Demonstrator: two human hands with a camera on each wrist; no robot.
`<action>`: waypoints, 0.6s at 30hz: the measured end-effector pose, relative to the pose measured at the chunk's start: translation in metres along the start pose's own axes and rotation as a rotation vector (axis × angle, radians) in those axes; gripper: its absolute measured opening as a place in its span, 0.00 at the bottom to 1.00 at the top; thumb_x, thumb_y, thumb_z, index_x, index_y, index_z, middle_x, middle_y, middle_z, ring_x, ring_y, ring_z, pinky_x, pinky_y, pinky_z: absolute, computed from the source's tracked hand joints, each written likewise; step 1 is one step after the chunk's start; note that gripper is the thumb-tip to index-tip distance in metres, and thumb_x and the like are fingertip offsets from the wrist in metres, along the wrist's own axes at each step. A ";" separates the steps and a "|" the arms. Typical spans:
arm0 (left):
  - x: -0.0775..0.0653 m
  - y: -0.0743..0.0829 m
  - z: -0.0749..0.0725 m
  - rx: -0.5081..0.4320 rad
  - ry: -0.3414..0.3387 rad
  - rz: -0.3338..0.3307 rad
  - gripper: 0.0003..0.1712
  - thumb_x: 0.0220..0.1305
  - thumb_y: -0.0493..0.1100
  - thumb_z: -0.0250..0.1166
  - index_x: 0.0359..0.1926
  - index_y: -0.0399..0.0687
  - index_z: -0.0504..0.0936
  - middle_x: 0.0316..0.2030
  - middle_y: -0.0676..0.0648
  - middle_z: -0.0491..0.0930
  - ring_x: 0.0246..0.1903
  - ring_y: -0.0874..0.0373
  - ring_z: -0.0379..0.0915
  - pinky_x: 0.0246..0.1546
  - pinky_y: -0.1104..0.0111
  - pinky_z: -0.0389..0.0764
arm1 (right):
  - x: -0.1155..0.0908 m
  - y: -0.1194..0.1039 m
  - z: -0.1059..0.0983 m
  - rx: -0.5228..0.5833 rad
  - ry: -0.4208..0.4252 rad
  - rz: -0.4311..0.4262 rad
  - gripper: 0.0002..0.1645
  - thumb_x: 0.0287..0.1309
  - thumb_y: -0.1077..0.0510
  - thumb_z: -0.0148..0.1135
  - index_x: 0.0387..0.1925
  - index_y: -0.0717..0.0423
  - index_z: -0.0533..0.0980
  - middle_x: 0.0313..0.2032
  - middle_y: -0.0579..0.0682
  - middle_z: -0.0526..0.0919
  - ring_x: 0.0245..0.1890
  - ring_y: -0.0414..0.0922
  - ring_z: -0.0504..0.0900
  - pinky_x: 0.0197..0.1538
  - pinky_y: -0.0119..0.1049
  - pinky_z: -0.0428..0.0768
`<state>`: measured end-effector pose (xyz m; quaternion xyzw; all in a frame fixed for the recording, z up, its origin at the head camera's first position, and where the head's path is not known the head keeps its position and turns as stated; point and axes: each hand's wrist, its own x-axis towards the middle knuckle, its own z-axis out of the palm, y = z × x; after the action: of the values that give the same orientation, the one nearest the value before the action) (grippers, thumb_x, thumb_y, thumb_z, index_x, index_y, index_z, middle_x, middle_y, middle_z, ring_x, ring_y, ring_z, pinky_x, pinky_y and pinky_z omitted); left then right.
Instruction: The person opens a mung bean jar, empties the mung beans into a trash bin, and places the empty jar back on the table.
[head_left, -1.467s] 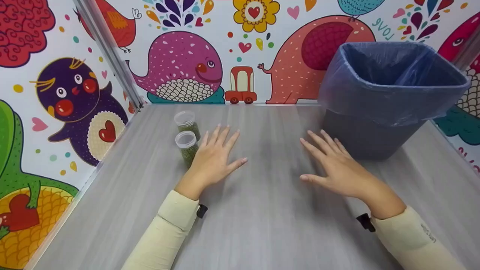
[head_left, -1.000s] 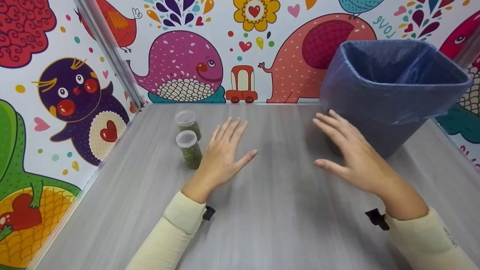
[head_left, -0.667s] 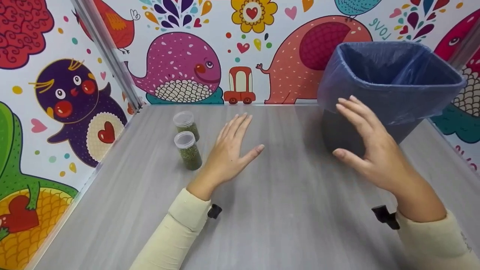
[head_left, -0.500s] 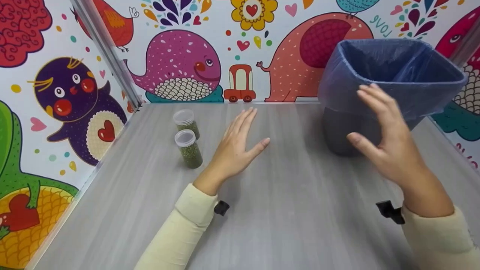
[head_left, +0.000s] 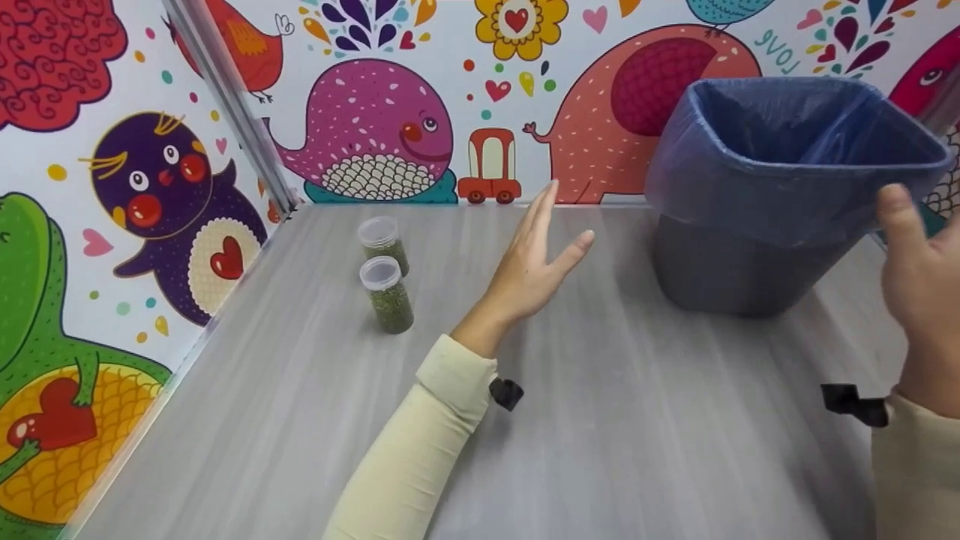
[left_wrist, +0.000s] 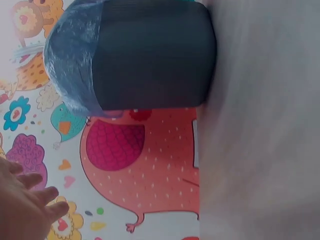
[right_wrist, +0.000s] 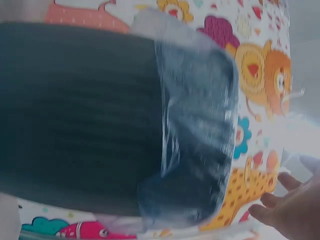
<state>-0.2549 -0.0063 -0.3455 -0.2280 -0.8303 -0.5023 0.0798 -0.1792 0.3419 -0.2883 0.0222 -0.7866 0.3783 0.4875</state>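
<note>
My left hand (head_left: pixel 525 270) hovers over the middle of the table with straight fingers and the thumb apart, holding nothing. At the right edge of the head view, my right hand (head_left: pixel 926 292) is raised beside the trash can (head_left: pixel 735 270), partly cut off by the frame. Its fingers look extended in the right wrist view, where the hand (right_wrist: pixel 292 210) is near the can's lined rim. A blue plastic bag (head_left: pixel 750 206) lines the can and folds over its rim. Left of my left hand stand two clear lidded jars of green bits, a front jar (head_left: pixel 390 300) and a back jar (head_left: pixel 381 234).
The grey table (head_left: pixel 585 442) meets a cartoon-printed back wall (head_left: pixel 495 97) and a similar left wall (head_left: pixel 157 255). A metal post (head_left: pixel 229 105) stands in the left corner. The can takes up the back right of the table.
Both hands have moved to the right, and the right hand now runs off the frame edge. The left hand has drawn away from the jars. Jars and can stay put.
</note>
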 end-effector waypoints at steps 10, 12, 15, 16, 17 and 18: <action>0.025 0.048 0.019 0.002 -0.018 0.067 0.53 0.73 0.69 0.59 0.87 0.61 0.43 0.85 0.58 0.45 0.82 0.65 0.40 0.79 0.46 0.56 | 0.011 0.029 -0.007 -0.075 0.040 0.413 0.29 0.85 0.46 0.45 0.79 0.46 0.68 0.76 0.44 0.71 0.72 0.38 0.68 0.79 0.34 0.57; 0.032 0.055 0.024 -0.003 -0.011 0.069 0.53 0.73 0.69 0.59 0.87 0.60 0.44 0.85 0.58 0.46 0.82 0.65 0.39 0.80 0.47 0.53 | 0.012 0.033 -0.007 -0.075 0.035 0.471 0.32 0.84 0.43 0.45 0.82 0.42 0.62 0.79 0.41 0.66 0.77 0.38 0.63 0.80 0.36 0.52; 0.044 0.061 0.035 -0.041 0.000 0.031 0.52 0.73 0.69 0.58 0.87 0.60 0.45 0.85 0.57 0.47 0.82 0.64 0.41 0.80 0.48 0.54 | 0.015 0.040 -0.007 -0.049 0.020 0.554 0.33 0.84 0.42 0.44 0.83 0.39 0.58 0.81 0.38 0.62 0.80 0.37 0.57 0.81 0.37 0.47; 0.049 0.061 0.040 -0.061 0.002 0.012 0.52 0.73 0.68 0.59 0.87 0.60 0.46 0.85 0.57 0.47 0.82 0.63 0.41 0.80 0.48 0.54 | 0.016 0.043 -0.008 -0.043 0.016 0.567 0.33 0.84 0.41 0.44 0.84 0.38 0.57 0.81 0.37 0.61 0.80 0.36 0.56 0.81 0.36 0.46; 0.053 0.061 0.046 -0.080 0.004 -0.010 0.52 0.74 0.68 0.59 0.87 0.59 0.46 0.85 0.56 0.48 0.83 0.62 0.42 0.80 0.48 0.54 | 0.017 0.046 -0.008 -0.035 0.017 0.573 0.34 0.84 0.41 0.44 0.84 0.37 0.57 0.81 0.37 0.60 0.81 0.36 0.55 0.81 0.37 0.45; 0.058 0.060 0.053 -0.100 0.006 -0.032 0.52 0.74 0.68 0.59 0.87 0.59 0.47 0.85 0.56 0.48 0.83 0.61 0.43 0.80 0.48 0.56 | 0.016 0.050 -0.008 -0.026 0.003 0.599 0.33 0.84 0.41 0.43 0.84 0.36 0.57 0.81 0.37 0.60 0.81 0.36 0.54 0.81 0.36 0.44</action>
<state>-0.2732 0.0805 -0.3024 -0.2167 -0.8076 -0.5449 0.0628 -0.2022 0.3875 -0.3024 -0.2178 -0.7623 0.4952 0.3553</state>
